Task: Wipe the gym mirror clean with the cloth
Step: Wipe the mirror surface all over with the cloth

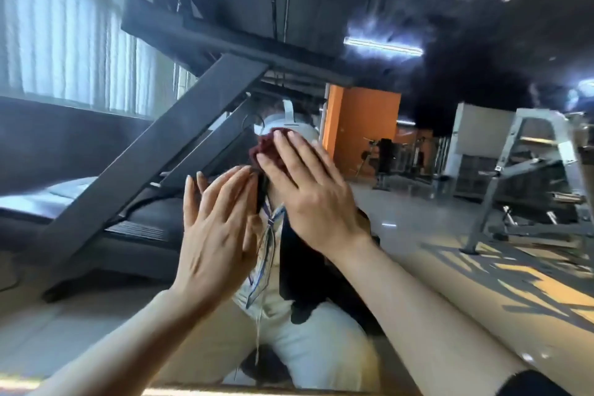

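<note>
Gym mirror [418,170], wiping in progress: two bare hands raised against the glass.

Right hand [308,190]: fingers straight and close together, pressing a dark red cloth [266,146] flat to the mirror at centre, the cloth bunched under the fingertips. Left hand [212,235]: just left of the right, fingers straight, slightly spread, holding nothing. Reflected: treadmill [154,151] left, orange wall [363,125] far centre, weight rack [530,177] right.

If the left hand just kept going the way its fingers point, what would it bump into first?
Probably the mirror itself: the left hand points up and forward at the glass, beside the cloth. How near it already is, I cannot tell.
</note>
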